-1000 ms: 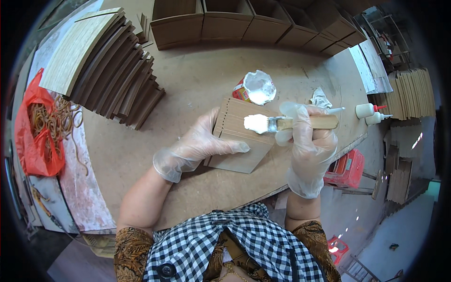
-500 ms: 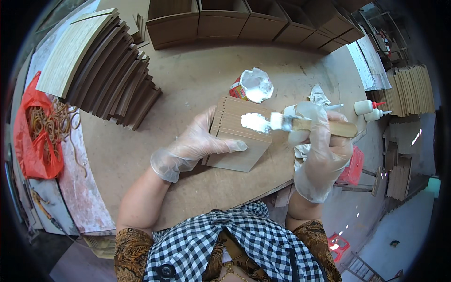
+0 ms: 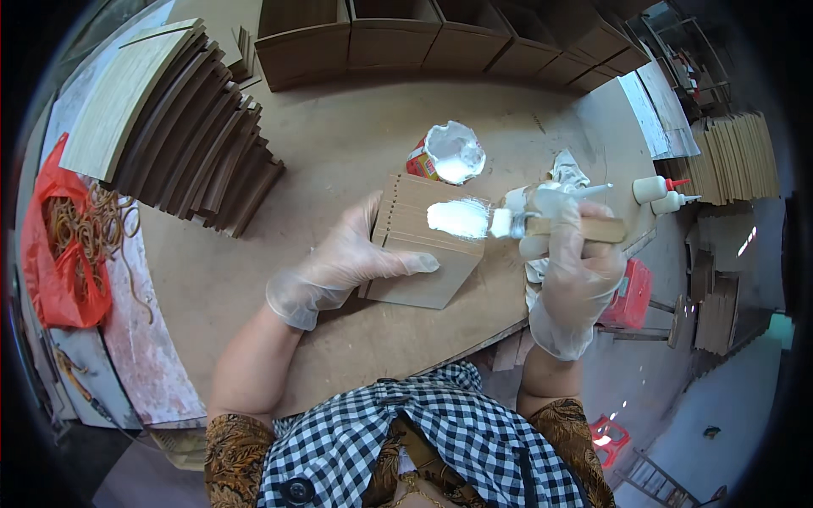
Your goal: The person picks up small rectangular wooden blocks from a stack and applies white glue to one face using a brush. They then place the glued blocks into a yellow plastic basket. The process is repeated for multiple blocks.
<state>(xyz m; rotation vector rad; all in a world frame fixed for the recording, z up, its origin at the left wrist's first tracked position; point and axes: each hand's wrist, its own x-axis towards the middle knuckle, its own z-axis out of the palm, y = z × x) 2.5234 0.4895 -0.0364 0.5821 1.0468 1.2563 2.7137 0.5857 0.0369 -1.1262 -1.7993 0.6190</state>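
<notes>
My gloved left hand (image 3: 356, 254) grips a bundle of flat wooden boards (image 3: 423, 281) at its left side, thumb across the near face. Fine lines and a row of small dark notches mark the bundle's upper face. On that face lies a thick patch of white paste (image 3: 456, 218). Also gloved, my right hand (image 3: 584, 267) is closed round the wooden handle of a flat brush (image 3: 602, 229). Its white-coated bristles are at the right end of the patch; I cannot tell whether they touch. A ragged-rimmed tub (image 3: 456, 154) of white paste stands just beyond the bundle.
Curved wooden pieces (image 3: 182, 127) are stacked at the left, beside a red bag (image 3: 72, 279) of rubber bands. Open wooden boxes (image 3: 389, 44) line the far edge. White bottles (image 3: 649, 189) and a crumpled cloth (image 3: 569, 169) lie to the right, near a red container (image 3: 628, 295).
The white patch has spread further right across the bundle's upper face. My right hand and the brush have shifted slightly, with the handle moving left. My left hand keeps its hold.
</notes>
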